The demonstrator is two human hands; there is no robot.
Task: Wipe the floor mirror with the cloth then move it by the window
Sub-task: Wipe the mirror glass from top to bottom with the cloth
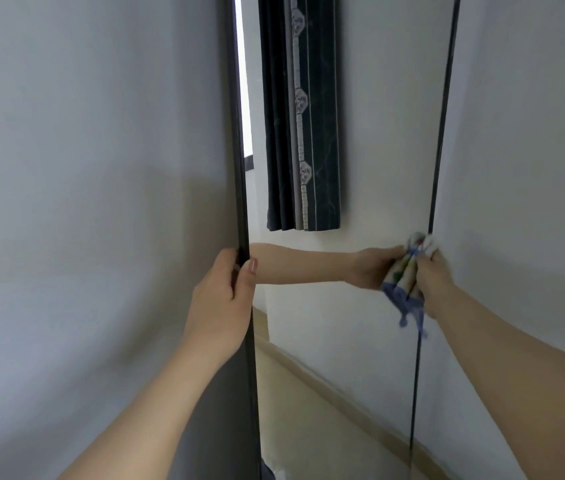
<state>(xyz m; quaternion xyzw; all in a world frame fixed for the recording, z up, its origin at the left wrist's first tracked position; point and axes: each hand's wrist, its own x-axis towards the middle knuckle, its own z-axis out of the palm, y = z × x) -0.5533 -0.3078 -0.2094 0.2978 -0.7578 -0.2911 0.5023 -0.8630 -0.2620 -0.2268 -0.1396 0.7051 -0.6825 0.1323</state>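
A tall floor mirror (343, 323) with a thin black frame stands upright right in front of me, filling the middle of the head view. My left hand (223, 296) grips its left frame edge at mid height, thumb on the front. My right hand (435, 282) holds a bunched white, blue and multicoloured cloth (405, 275) against the mirror's right edge. The glass shows the reflection of that arm and cloth.
Plain grey-white walls lie to the left and right of the mirror. In the glass I see a dark patterned curtain (303, 112), a bright strip of window (243, 74), a beige floor and a skirting board.
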